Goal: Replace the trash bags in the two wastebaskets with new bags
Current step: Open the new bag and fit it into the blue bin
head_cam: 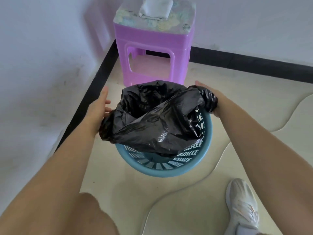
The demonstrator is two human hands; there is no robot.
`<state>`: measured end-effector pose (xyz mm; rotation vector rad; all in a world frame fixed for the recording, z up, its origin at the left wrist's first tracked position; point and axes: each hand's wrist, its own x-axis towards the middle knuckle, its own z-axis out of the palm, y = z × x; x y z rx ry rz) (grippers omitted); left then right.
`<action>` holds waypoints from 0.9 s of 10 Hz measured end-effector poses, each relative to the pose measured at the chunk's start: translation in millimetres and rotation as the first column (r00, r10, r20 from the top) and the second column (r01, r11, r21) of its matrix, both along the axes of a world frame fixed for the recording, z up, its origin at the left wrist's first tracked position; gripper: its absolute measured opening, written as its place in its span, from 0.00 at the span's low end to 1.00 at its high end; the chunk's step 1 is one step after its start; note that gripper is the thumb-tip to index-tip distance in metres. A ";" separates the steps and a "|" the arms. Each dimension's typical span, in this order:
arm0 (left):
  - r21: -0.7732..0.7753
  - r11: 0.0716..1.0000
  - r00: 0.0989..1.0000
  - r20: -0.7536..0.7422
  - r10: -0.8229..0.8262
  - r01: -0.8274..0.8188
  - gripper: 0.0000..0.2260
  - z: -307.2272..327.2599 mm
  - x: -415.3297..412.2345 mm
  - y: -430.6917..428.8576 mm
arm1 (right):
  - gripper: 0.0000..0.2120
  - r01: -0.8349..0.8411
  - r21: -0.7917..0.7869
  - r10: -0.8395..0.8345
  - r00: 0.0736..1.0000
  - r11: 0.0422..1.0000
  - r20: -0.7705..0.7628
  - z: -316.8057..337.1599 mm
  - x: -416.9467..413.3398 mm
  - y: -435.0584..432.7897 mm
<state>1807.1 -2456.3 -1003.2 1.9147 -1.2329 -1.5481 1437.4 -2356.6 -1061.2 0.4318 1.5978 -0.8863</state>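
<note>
A round blue wastebasket [162, 172] with slotted walls stands on the floor in front of me. A black trash bag [152, 119] lies bunched over its mouth, its far edge spread across the back rim and its lower part hanging inside. My left hand [99, 107] grips the bag's left edge, with the plastic wrapped around the heel of the hand and the fingers stretched forward. My right hand [210, 97] holds the bag's right edge at the rim, plastic draped over the wrist.
A purple plastic stool [152, 53] stands in the corner right behind the basket, with a folded white cloth [155, 8] on top. White walls with a black baseboard [88, 102] run left and behind. A thin white cable [218, 160] crosses the floor. My white shoe [242, 206] is at lower right.
</note>
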 end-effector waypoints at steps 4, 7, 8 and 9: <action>-0.308 0.904 0.857 0.503 -0.108 0.295 0.11 -5.8 -15.9 47.8 | 0.16 -0.598 -0.266 0.452 0.771 0.756 -0.448 75.2 51.0 57.1; -0.361 0.911 0.839 0.544 0.030 0.201 0.14 0.6 -42.9 34.6 | 0.12 -0.222 -0.318 0.083 0.913 0.922 -0.400 16.8 90.6 83.1; -0.373 0.904 0.831 0.555 0.040 0.206 0.13 -2.7 -42.7 34.3 | 0.15 -0.158 -0.288 0.014 0.896 0.945 -0.444 4.9 103.9 81.1; -0.368 0.916 0.834 0.547 0.075 0.159 0.13 -0.1 -45.2 36.4 | 0.20 -0.023 -0.235 -0.100 0.862 0.972 -0.497 21.0 106.1 72.2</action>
